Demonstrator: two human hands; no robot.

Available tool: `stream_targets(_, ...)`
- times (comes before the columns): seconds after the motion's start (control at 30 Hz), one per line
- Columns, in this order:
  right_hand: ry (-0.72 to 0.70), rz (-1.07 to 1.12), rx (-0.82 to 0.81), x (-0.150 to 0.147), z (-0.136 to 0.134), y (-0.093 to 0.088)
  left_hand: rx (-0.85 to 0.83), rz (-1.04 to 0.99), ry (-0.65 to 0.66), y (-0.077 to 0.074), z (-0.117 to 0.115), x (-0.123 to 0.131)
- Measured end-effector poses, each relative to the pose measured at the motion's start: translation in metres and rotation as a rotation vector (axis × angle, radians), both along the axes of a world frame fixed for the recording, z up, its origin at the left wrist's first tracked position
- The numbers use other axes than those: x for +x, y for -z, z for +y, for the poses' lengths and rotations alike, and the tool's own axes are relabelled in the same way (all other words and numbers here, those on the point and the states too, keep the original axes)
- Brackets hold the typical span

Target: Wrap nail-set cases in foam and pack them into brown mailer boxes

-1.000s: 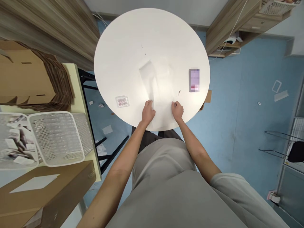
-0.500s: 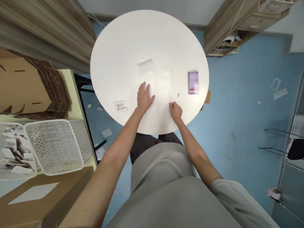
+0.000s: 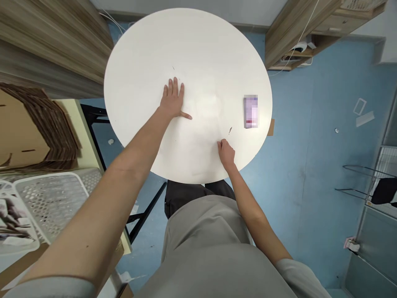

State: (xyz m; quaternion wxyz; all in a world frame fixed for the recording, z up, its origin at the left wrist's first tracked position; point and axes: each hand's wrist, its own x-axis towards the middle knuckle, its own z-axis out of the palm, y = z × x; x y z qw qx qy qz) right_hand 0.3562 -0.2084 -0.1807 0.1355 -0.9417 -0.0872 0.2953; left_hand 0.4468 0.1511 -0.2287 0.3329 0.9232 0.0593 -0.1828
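Observation:
My left hand (image 3: pixel 173 99) lies palm down on the round white table (image 3: pixel 139 70), its fingers spread and the thumb stretched to the right. Nearer the front edge, my right hand (image 3: pixel 226 153) rests with curled fingers pressed together. Whatever they may pinch is too faint to make out. Between the hands the tabletop shows pale, glossy patches, and I cannot tell whether a clear sheet lies there. A purple box-shaped item (image 3: pixel 250 111), blurred in the picture, sits to the right of my right hand. My left forearm covers the table's left front part.
Stacked flat cardboard (image 3: pixel 27 136) and a white perforated basket (image 3: pixel 51 198) stand on a side table at left. Another basket (image 3: pixel 17 223) holds small packets. A wooden cabinet (image 3: pixel 297 41) is at the back right. Paper scraps (image 3: pixel 365 119) lie on the blue floor.
My left hand has slid away from me and leftward, spreading its fingers. A creased translucent sheet no longer stands out. My left forearm now covers the small clear tray's spot. My right hand has barely moved.

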Motion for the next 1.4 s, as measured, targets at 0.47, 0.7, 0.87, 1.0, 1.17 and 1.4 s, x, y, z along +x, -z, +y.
stream_targets(0.47, -0.022, 0.015, -0.009, 0.009, -0.001, 0.001, 0.156, -0.039, -0.020, -0.026, -0.025, -0.036)
stream_targets(0.7, -0.017, -0.019, 0.058, 0.010, -0.007, 0.011, 0.244, 0.183, -0.082, -0.062, -0.001, -0.192)
stream_targets(0.87, -0.046, -0.025, 0.064, 0.013, -0.009, 0.011, 0.268, 0.242, -0.158, -0.078, -0.006, -0.260)
stream_targets(1.0, -0.046, -0.029, 0.078, 0.014, -0.011, 0.012, 0.231, 0.200, -0.195, -0.072, -0.018, -0.278)
stream_targets(1.17, -0.042, -0.024, 0.127, 0.016, -0.013, 0.016, 0.237, 0.187, -0.271, -0.063, -0.024, -0.279)
stream_targets(1.4, -0.055, -0.013, 0.213, 0.015, -0.027, 0.008, 0.103, 0.011, -0.285, -0.074, -0.084, -0.270)
